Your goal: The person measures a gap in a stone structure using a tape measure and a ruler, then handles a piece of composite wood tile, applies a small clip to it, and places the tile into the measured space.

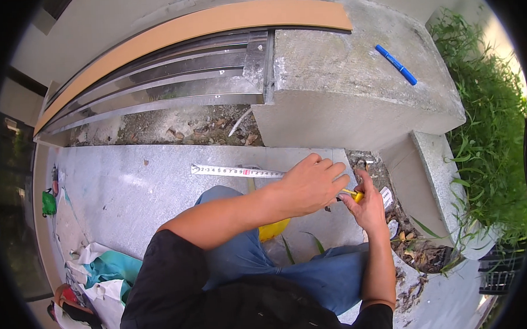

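Observation:
A tape measure blade (237, 171), white with a red mark along it, stretches out leftward above the grey slab, its free end pointing left. My left hand (313, 185) is closed, with fingers curled over the blade where it runs beneath the hand. To its right, my right hand (368, 206) grips the small yellow body of the tape measure (356, 195) between thumb and fingers. Much of that body is hidden by the fingers. Both hands are close together in front of my bent knees.
A long tan board (212, 21) lies along a metal frame (214, 79) and a concrete block (353, 63). On the block rests a blue marker (396, 64). Tall grass (482, 110) grows at right. A yellow object (274, 229) shows by my legs; a white-and-teal bag (110, 268) lies lower left.

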A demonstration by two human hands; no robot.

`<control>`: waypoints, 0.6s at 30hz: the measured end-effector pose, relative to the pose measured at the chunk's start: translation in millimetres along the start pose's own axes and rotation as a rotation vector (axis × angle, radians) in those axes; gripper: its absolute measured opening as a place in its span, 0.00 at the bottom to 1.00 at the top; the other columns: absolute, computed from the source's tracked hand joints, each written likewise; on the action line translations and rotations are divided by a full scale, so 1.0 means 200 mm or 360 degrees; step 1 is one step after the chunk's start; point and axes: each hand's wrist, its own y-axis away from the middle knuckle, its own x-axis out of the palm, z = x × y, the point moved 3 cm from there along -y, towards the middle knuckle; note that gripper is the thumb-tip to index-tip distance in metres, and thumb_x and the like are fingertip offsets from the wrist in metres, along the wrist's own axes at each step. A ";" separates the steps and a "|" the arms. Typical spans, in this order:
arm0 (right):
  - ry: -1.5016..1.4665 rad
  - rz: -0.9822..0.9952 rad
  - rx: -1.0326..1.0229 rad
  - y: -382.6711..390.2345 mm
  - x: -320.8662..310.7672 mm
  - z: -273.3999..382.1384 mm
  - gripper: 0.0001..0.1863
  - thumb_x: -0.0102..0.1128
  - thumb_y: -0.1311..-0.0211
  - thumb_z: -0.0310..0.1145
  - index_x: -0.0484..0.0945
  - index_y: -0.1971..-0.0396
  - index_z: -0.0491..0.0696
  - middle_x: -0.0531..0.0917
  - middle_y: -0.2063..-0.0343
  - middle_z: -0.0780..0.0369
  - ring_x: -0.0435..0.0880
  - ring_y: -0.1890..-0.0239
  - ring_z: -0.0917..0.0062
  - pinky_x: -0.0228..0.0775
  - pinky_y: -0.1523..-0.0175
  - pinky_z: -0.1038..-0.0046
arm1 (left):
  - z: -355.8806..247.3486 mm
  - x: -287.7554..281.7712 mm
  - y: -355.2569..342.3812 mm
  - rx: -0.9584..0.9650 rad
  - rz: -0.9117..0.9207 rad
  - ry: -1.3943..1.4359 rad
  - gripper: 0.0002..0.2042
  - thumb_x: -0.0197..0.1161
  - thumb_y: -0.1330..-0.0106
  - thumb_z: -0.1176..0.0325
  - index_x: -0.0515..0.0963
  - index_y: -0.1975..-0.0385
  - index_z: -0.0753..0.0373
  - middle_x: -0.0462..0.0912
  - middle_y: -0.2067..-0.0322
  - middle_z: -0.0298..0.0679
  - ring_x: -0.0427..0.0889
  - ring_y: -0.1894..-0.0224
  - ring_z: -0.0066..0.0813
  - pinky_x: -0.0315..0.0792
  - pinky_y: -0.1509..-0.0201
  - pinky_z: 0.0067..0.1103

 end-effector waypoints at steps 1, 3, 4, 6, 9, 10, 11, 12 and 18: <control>-0.0125 -0.0057 0.0134 -0.01 -0.02 -0.01 0.39 0.80 0.45 0.40 0.69 0.36 0.47 0.82 0.70 0.56 0.82 0.69 0.69 0.76 0.62 0.67 | 0.00 -0.07 0.00 0.0008 -0.0012 -0.0009 0.11 0.69 0.37 0.60 0.83 0.60 0.57 0.86 0.59 0.37 0.86 0.56 0.35 0.73 0.48 0.37; -0.0195 -0.0307 0.0234 -0.04 -0.13 0.00 0.38 0.78 0.42 0.40 0.69 0.36 0.46 0.82 0.71 0.58 0.81 0.71 0.75 0.74 0.64 0.72 | -0.02 -0.28 0.00 0.0181 -0.0553 0.0275 0.12 0.72 0.40 0.65 0.83 0.58 0.59 0.84 0.56 0.36 0.85 0.56 0.36 0.75 0.49 0.34; -0.0337 -0.0504 0.0308 -0.06 -0.21 -0.04 0.37 0.77 0.40 0.41 0.68 0.35 0.45 0.82 0.70 0.59 0.80 0.70 0.77 0.73 0.63 0.74 | -0.01 -0.36 0.00 0.0200 -0.0568 0.0273 0.12 0.72 0.40 0.65 0.83 0.58 0.59 0.84 0.56 0.36 0.85 0.56 0.36 0.75 0.49 0.34; -0.0375 -0.0930 0.0236 -0.12 -0.41 -0.11 0.35 0.74 0.36 0.41 0.68 0.35 0.43 0.80 0.68 0.62 0.78 0.68 0.80 0.71 0.63 0.76 | 0.07 -0.54 0.05 0.0179 -0.0844 0.0457 0.12 0.71 0.41 0.71 0.83 0.57 0.60 0.85 0.59 0.37 0.85 0.58 0.36 0.76 0.52 0.30; -0.0204 -0.1290 0.0198 -0.32 -0.78 -0.11 0.38 0.70 0.32 0.46 0.65 0.33 0.38 0.79 0.65 0.62 0.77 0.64 0.81 0.71 0.58 0.77 | 0.36 -0.68 0.01 0.0031 -0.1003 0.0453 0.09 0.67 0.40 0.76 0.84 0.59 0.61 0.87 0.65 0.41 0.86 0.60 0.37 0.78 0.56 0.29; -0.0185 -0.1353 0.0222 -0.43 -0.89 -0.10 0.40 0.68 0.32 0.51 0.66 0.33 0.37 0.79 0.65 0.61 0.78 0.63 0.78 0.72 0.56 0.75 | 0.50 -0.73 -0.03 -0.0022 -0.0995 0.0362 0.09 0.65 0.35 0.73 0.84 0.56 0.64 0.87 0.62 0.42 0.86 0.59 0.35 0.78 0.54 0.28; -0.0160 -0.1418 0.0245 -0.55 -0.99 -0.10 0.43 0.67 0.33 0.56 0.67 0.34 0.36 0.79 0.66 0.60 0.79 0.63 0.75 0.73 0.54 0.73 | 0.64 -0.75 -0.09 -0.0172 -0.0987 0.0365 0.10 0.63 0.32 0.71 0.83 0.55 0.65 0.87 0.62 0.42 0.86 0.57 0.34 0.78 0.53 0.27; -0.0018 -0.1462 0.0248 -0.67 -1.08 -0.11 0.45 0.65 0.34 0.60 0.67 0.34 0.35 0.81 0.62 0.57 0.81 0.60 0.70 0.74 0.51 0.69 | 0.79 -0.78 -0.17 -0.0316 -0.0979 0.0369 0.11 0.62 0.30 0.69 0.83 0.53 0.66 0.88 0.61 0.42 0.86 0.56 0.33 0.78 0.51 0.26; 0.0795 -0.1305 0.0292 -1.28 -1.21 -0.35 0.48 0.58 0.36 0.68 0.67 0.33 0.39 0.75 0.38 0.43 0.71 0.33 0.48 0.64 0.31 0.54 | 1.63 -0.72 -0.56 -0.0860 -0.0447 -0.0225 0.23 0.58 0.27 0.52 0.78 0.41 0.62 0.81 0.43 0.46 0.78 0.37 0.42 0.69 0.33 0.37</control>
